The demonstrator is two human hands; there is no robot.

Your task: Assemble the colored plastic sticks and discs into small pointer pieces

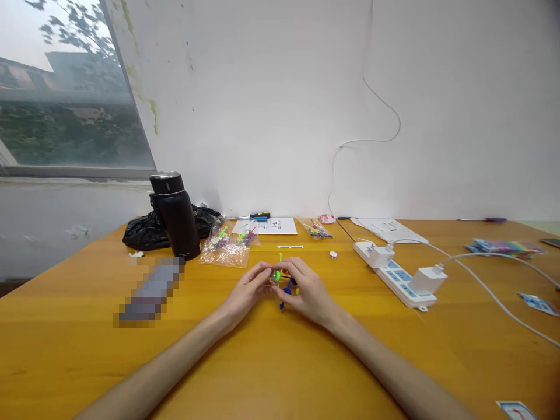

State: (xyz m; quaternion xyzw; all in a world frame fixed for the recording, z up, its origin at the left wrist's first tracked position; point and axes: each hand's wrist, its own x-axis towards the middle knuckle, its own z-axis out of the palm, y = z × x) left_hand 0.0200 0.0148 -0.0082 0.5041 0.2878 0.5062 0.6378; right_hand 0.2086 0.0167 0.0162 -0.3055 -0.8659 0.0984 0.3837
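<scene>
My left hand (248,290) and my right hand (305,290) meet at the middle of the orange wooden table (271,361). Between their pinched fingers sits a small plastic toy assembly (280,281) with a green round piece, thin coloured rods and a blue part underneath. Both hands grip it with curled fingers, wrists resting near the tabletop. A clear bag of coloured plastic parts (226,245) lies just beyond my left hand. A thin white rod (290,247) lies beyond the hands.
A black flask (176,214) stands at the back left in front of a black bag (146,230). A white power strip (396,273) with chargers and cables lies to the right. Paper sheets (268,226), another small parts bag (318,229) and coloured packets (505,247) lie along the back.
</scene>
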